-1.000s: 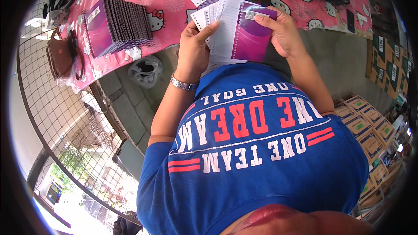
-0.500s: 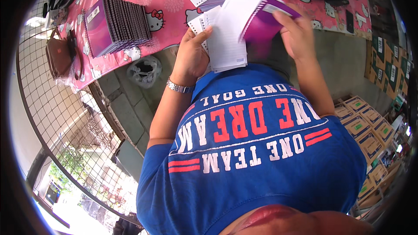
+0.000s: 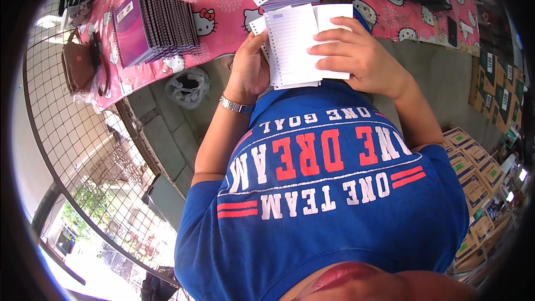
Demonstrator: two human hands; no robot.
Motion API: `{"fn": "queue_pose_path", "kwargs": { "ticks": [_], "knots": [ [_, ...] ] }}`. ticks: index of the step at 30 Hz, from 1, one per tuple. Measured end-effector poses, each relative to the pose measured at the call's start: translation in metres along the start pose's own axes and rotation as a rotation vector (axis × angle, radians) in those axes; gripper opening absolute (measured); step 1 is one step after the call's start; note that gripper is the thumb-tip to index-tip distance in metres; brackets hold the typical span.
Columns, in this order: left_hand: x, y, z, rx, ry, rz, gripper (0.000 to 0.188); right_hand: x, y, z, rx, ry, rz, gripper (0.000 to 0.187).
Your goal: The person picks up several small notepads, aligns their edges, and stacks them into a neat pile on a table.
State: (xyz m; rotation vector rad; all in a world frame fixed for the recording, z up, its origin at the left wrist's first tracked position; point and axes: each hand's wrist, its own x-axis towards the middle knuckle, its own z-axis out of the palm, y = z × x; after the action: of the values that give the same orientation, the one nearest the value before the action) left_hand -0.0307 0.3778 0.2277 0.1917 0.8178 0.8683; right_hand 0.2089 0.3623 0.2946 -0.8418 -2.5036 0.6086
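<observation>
Between left grip (image 3: 249,66), pinching one edge, and right grip (image 3: 365,58), spread opposite (any pinch hidden), lie white, ruled, hole-edged paper sheets (image 3: 292,47): likely light, pliable, crease-prone, best held by margins.

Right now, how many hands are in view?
2: the left hand gripping the ruled sheets at their left edge, the right hand lying across the plain white sheet.

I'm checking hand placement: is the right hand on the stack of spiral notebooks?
No, the right hand lies against white sheets, well away from the notebooks.
</observation>
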Motion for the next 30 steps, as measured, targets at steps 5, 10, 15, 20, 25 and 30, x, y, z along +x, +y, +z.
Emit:
{"fn": "queue_pose_path", "kwargs": {
  "ticks": [5,10,15,20,25,30],
  "knots": [
    [-0.003,0.005,0.007,-0.005,-0.089,-0.055,0.036,-0.004,-0.003,0.004,-0.071,-0.025,-0.016,0.027],
    [-0.003,-0.001,0.003,0.253,-0.001,0.136,0.034,-0.007,0.001,-0.030,0.060,0.105,-0.003,0.026],
    [0.000,0.002,0.004,0.299,-0.048,0.138,0.037,-0.002,0.010,-0.064,0.996,0.884,0.273,0.041],
    [-0.005,0.000,0.026,0.178,-0.052,0.054,0.034,0.022,0.006,0.019,1.081,0.575,0.603,0.046],
    [-0.013,-0.003,0.026,0.199,-0.096,0.054,0.034,0.025,0.004,0.033,0.195,0.417,0.552,0.048],
    [-0.015,0.009,0.035,0.308,-0.168,0.067,0.044,0.026,0.029,0.013,0.532,0.327,0.443,0.055]
  ]
}}
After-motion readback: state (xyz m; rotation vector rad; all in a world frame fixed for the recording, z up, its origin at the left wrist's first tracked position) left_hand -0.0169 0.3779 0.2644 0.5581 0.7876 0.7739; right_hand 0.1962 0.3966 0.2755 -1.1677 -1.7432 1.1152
